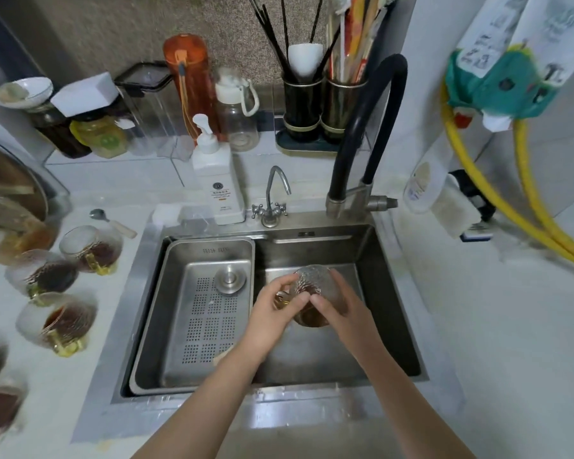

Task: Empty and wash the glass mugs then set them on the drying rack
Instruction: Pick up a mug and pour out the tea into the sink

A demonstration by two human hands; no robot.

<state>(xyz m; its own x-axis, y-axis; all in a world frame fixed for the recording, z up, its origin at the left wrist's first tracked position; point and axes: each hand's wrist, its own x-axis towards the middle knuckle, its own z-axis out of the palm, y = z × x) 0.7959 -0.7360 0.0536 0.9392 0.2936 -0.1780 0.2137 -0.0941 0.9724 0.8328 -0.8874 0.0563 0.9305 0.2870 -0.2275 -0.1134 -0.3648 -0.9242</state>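
Over the steel sink basin (388, 309) I hold a textured glass mug (314, 281), tipped with its mouth down and brown liquid showing at its lower end. My left hand (275, 314) grips it at the amber handle side. My right hand (342, 309) wraps round its right wall. On the counter at the left stand several more glass mugs with dark liquid, among them one mug (92, 248), a second mug (45, 273) and a third mug (60, 321). A perforated steel drain tray (209, 326) fills the sink's left half.
A black gooseneck faucet (368, 127) and a small chrome tap (274, 197) stand behind the sink, beside a white pump soap bottle (217, 180). Bottles, jars and utensil holders line the back wall. A spoon (111, 221) lies on the left counter. Yellow hoses (527, 200) run at right.
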